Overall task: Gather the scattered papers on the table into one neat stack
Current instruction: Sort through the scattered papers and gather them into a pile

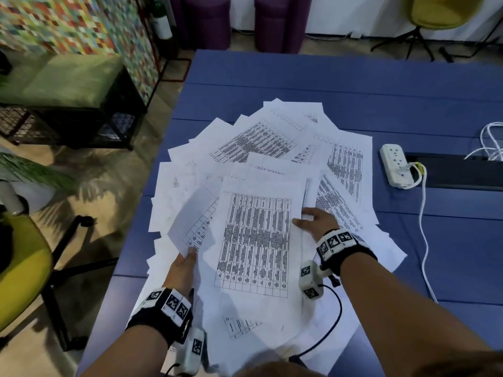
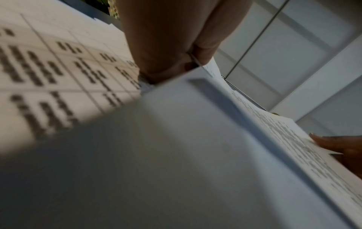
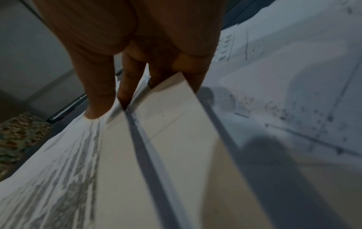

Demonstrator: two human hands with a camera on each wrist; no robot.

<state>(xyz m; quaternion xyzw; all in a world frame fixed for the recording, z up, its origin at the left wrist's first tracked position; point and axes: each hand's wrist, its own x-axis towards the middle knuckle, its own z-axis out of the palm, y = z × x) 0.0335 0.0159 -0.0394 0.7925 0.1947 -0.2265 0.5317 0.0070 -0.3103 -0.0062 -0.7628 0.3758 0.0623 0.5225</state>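
Several white printed papers [image 1: 275,137] lie fanned and overlapping on the blue table [image 1: 299,77]. A top sheet with a dense printed table [image 1: 255,240] lies in the middle, over a few aligned sheets. My right hand [image 1: 302,217] pinches the right edge of this small stack [image 3: 166,124], thumb [image 3: 98,106] above and fingers below. My left hand [image 1: 190,254] pinches the near corner of a lifted, curling sheet [image 1: 196,219] at the left. In the left wrist view that pinch [image 2: 192,63] holds the paper edge [image 2: 205,72].
A white power strip [image 1: 394,164] with a white cable [image 1: 423,227] lies right of the papers, beside a dark cable slot [image 1: 457,172]. The table's left edge runs close to the papers. A yellow-green chair [image 1: 21,268] stands on the floor at the left.
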